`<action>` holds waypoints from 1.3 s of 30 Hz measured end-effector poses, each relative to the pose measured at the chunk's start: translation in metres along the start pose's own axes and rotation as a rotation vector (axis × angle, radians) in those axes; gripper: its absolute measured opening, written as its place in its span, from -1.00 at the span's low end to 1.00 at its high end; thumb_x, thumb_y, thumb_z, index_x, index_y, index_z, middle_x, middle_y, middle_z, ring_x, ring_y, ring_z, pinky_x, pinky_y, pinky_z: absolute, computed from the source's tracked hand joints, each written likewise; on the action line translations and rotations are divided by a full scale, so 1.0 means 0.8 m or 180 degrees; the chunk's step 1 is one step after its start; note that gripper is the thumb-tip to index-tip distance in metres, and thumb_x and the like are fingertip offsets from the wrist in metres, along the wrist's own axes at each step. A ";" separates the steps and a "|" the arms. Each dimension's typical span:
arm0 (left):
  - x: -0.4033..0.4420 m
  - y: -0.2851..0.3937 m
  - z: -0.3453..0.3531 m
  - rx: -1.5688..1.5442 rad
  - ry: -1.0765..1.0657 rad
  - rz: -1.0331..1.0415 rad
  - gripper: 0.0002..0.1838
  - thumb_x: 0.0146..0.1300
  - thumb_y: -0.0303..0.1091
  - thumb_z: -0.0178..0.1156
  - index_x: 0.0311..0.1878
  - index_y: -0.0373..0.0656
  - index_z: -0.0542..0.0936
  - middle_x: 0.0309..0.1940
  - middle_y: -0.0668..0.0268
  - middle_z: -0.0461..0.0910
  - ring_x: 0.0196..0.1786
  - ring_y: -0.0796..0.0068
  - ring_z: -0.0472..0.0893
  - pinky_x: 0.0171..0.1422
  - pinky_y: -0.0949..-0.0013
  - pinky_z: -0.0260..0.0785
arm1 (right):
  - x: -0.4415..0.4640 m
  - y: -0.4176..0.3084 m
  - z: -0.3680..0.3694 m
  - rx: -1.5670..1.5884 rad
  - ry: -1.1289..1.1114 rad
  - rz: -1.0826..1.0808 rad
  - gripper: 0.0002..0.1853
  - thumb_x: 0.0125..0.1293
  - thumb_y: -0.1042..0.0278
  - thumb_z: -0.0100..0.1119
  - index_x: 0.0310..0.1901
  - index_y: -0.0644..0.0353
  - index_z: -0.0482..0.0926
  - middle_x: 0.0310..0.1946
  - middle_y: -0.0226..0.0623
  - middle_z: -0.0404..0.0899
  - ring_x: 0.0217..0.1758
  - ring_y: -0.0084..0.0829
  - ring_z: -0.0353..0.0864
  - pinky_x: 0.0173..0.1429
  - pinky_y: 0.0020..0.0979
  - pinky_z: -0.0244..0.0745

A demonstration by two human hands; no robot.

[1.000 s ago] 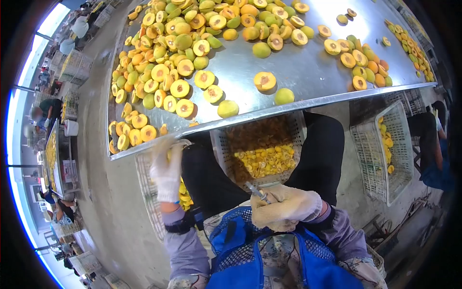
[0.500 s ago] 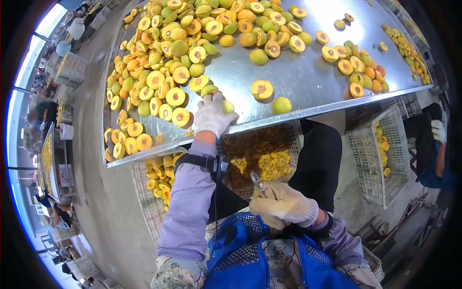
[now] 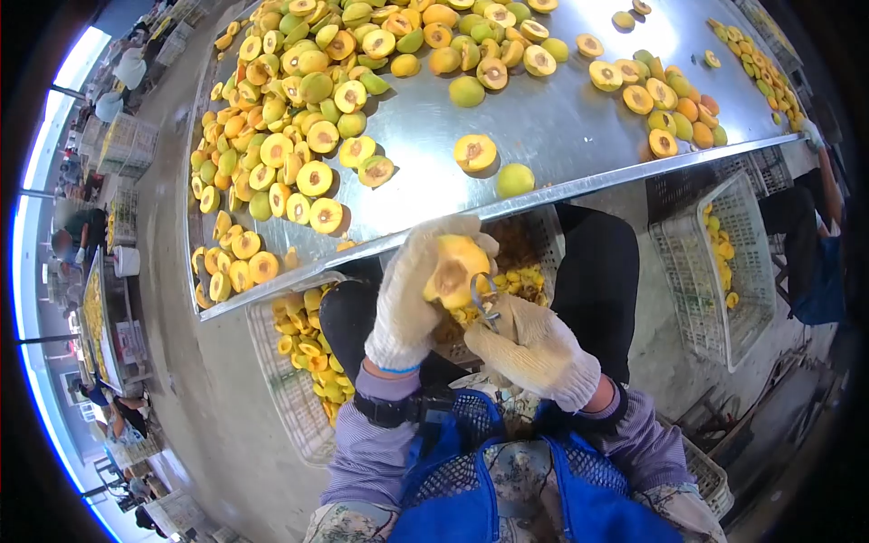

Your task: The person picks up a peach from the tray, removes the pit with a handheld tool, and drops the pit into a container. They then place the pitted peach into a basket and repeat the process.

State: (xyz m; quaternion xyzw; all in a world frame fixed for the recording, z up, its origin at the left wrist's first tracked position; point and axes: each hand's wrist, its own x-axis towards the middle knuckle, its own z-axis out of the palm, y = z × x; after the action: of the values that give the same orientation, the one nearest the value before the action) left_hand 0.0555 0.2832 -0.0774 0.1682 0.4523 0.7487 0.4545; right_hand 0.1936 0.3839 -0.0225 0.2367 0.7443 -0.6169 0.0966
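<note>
My left hand [image 3: 407,294], in a pale knitted glove, holds a halved yellow fruit [image 3: 456,271] with its cut face showing. In my gloved right hand [image 3: 534,348] is a small metal tool [image 3: 484,299] with a curved loop, its tip at the fruit's cut face. Both hands are over my lap, just in front of the table's edge. On the metal table [image 3: 416,195] lie many halved fruits, heaped at the left [image 3: 315,178]. One half [image 3: 474,153] lies cut face up beyond my hands, near a rounded one [image 3: 515,180].
Between my knees stands a crate with yellow pieces [image 3: 525,282], partly hidden by my hands. Another crate [image 3: 290,389] of fruit halves is at my left. A crate [image 3: 720,271] stands at the right, beside another person [image 3: 797,217]. People and stacked crates [image 3: 127,145] are farther left.
My left hand has come back from the table with a fruit half and now meets my right hand. The tool has moved up against the fruit. The view has shifted slightly.
</note>
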 end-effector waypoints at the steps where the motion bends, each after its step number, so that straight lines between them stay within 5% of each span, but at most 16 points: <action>1: -0.006 0.000 0.008 0.0004 -0.0004 -0.0006 -0.31 0.48 0.18 -0.12 0.22 -0.38 0.41 -0.02 -0.10 0.60 -0.06 0.08 0.65 -0.05 0.19 0.57 | -0.002 0.003 0.003 0.0007 0.0005 0.0001 -0.75 0.37 0.14 0.08 -0.29 0.17 0.52 -0.52 -0.19 0.56 -0.43 -0.20 0.62 -0.33 -0.29 0.48; 3: -0.019 0.006 0.027 0.0409 0.0215 0.0035 -0.32 0.49 0.15 -0.11 0.22 -0.39 0.41 0.01 -0.10 0.59 -0.01 0.09 0.64 0.10 0.16 0.54 | -0.007 0.008 0.009 0.0216 0.0227 -0.0334 -0.76 0.37 0.13 0.10 -0.25 0.13 0.53 -0.40 -0.14 0.56 -0.27 -0.06 0.60 -0.21 -0.24 0.48; 10: -0.042 0.008 0.056 0.0471 0.0400 0.0437 -0.41 0.52 0.02 -0.12 0.18 -0.43 0.44 0.03 -0.11 0.59 0.01 0.15 0.64 0.15 0.17 0.52 | -0.022 0.011 0.012 -0.0107 0.0192 -0.0377 -0.82 0.35 0.21 0.11 -0.22 0.14 0.51 -0.42 -0.13 0.53 -0.30 -0.06 0.58 -0.22 -0.22 0.47; 13: -0.045 0.013 0.060 0.1328 0.0324 0.0994 -0.46 0.52 -0.04 -0.10 0.15 -0.44 0.46 0.02 -0.07 0.59 -0.02 0.20 0.65 0.12 0.25 0.51 | -0.028 0.012 0.009 0.0181 -0.0033 -0.0450 -0.84 0.36 0.24 0.13 -0.23 0.15 0.50 -0.52 -0.22 0.52 -0.44 -0.23 0.57 -0.32 -0.30 0.46; 15: -0.045 0.025 0.058 0.1633 0.0052 0.0805 -0.47 0.51 -0.05 -0.05 0.13 -0.44 0.49 0.00 -0.01 0.60 -0.06 0.26 0.65 0.07 0.31 0.49 | -0.029 0.011 0.007 0.1047 -0.0613 0.0180 -0.82 0.38 0.23 0.12 -0.24 0.17 0.49 -0.64 -0.34 0.49 -0.60 -0.47 0.50 -0.47 -0.40 0.40; 19: -0.044 0.035 0.072 0.1635 0.0145 0.0319 -0.48 0.50 -0.06 -0.04 0.11 -0.44 0.51 -0.04 0.02 0.62 -0.11 0.31 0.64 0.02 0.34 0.49 | -0.031 0.022 0.015 0.1535 -0.0627 0.0083 -0.81 0.39 0.22 0.11 -0.25 0.18 0.48 -0.69 -0.44 0.47 -0.67 -0.65 0.42 -0.56 -0.49 0.31; 21: -0.045 0.025 0.074 0.2879 0.0074 0.1952 -0.52 0.49 -0.11 -0.06 0.08 -0.43 0.53 -0.12 0.05 0.63 -0.13 0.36 0.63 -0.01 0.37 0.48 | -0.030 0.023 0.015 0.1445 -0.0534 -0.0757 -0.78 0.38 0.22 0.13 -0.31 0.21 0.48 -0.70 -0.42 0.46 -0.71 -0.61 0.40 -0.61 -0.49 0.28; 22: -0.045 0.026 0.075 0.2873 0.0069 0.1946 -0.52 0.49 -0.11 -0.06 0.08 -0.43 0.53 -0.12 0.05 0.63 -0.13 0.36 0.63 -0.01 0.37 0.48 | -0.031 0.025 0.010 0.1447 -0.0528 -0.0749 -0.78 0.38 0.22 0.13 -0.31 0.21 0.48 -0.70 -0.42 0.46 -0.71 -0.61 0.40 -0.61 -0.49 0.28; 24: -0.042 0.036 0.077 0.1772 0.0059 0.0392 -0.67 0.44 -0.27 0.03 0.00 -0.34 0.61 -0.19 0.22 0.66 -0.20 0.50 0.61 -0.05 0.41 0.47 | -0.031 0.028 -0.004 0.1798 -0.1516 0.0483 -0.74 0.37 0.22 0.15 -0.38 0.23 0.49 -0.73 -0.41 0.42 -0.77 -0.59 0.35 -0.68 -0.50 0.23; 25: -0.039 0.043 0.076 0.1769 0.0060 0.0397 -0.67 0.44 -0.27 0.03 0.00 -0.34 0.61 -0.19 0.22 0.66 -0.20 0.50 0.61 -0.05 0.41 0.47 | -0.033 0.024 -0.007 0.1792 -0.1515 0.0482 -0.74 0.37 0.22 0.15 -0.38 0.23 0.49 -0.73 -0.41 0.42 -0.77 -0.59 0.35 -0.68 -0.50 0.23; 27: -0.036 0.055 0.073 0.1070 -0.0334 -0.0596 -0.69 0.42 -0.27 0.07 -0.01 -0.32 0.63 -0.19 0.24 0.67 -0.20 0.54 0.59 -0.03 0.42 0.46 | -0.038 0.016 -0.009 0.2482 -0.1712 0.0711 -0.70 0.36 0.21 0.16 -0.44 0.26 0.48 -0.77 -0.40 0.39 -0.82 -0.59 0.30 -0.74 -0.51 0.18; 32: -0.034 0.048 0.083 0.1708 -0.0212 0.0149 -0.70 0.38 -0.31 0.09 0.03 -0.29 0.61 -0.14 0.27 0.66 -0.14 0.55 0.60 0.05 0.43 0.44 | -0.040 0.025 -0.009 0.2931 -0.1701 0.0622 -0.70 0.37 0.22 0.16 -0.42 0.27 0.48 -0.78 -0.42 0.36 -0.83 -0.60 0.28 -0.75 -0.52 0.16; 34: -0.032 0.051 0.078 0.1560 -0.0276 -0.0029 -0.46 0.39 -0.07 0.06 0.12 -0.45 0.48 -0.12 0.06 0.62 -0.16 0.34 0.64 -0.07 0.37 0.50 | -0.040 0.024 -0.011 0.3115 -0.1625 0.0603 -0.71 0.37 0.22 0.16 -0.41 0.27 0.48 -0.78 -0.43 0.36 -0.83 -0.60 0.28 -0.75 -0.53 0.15; 36: -0.040 0.038 0.086 0.1048 -0.0243 0.0233 -0.40 0.34 -0.05 0.08 0.18 -0.45 0.43 -0.08 0.05 0.60 -0.12 0.32 0.64 -0.04 0.36 0.50 | -0.039 0.023 -0.016 0.2897 -0.1861 0.0657 -0.71 0.36 0.20 0.18 -0.39 0.26 0.49 -0.79 -0.43 0.35 -0.84 -0.60 0.27 -0.75 -0.54 0.13; 39: -0.053 0.033 0.091 0.1136 0.0371 0.0127 -0.61 0.32 -0.31 0.07 0.06 -0.44 0.53 -0.12 0.07 0.62 -0.18 0.32 0.66 -0.06 0.35 0.52 | -0.039 0.026 -0.012 0.2955 -0.1978 0.0962 -0.73 0.36 0.21 0.17 -0.37 0.25 0.49 -0.79 -0.44 0.35 -0.84 -0.60 0.26 -0.75 -0.54 0.10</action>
State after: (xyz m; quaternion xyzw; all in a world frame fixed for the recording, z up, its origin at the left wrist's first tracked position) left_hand 0.1128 0.2814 -0.0099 0.2115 0.6001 0.6739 0.3755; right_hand 0.2319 0.3884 -0.0245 0.1656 0.2903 -0.8988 0.2837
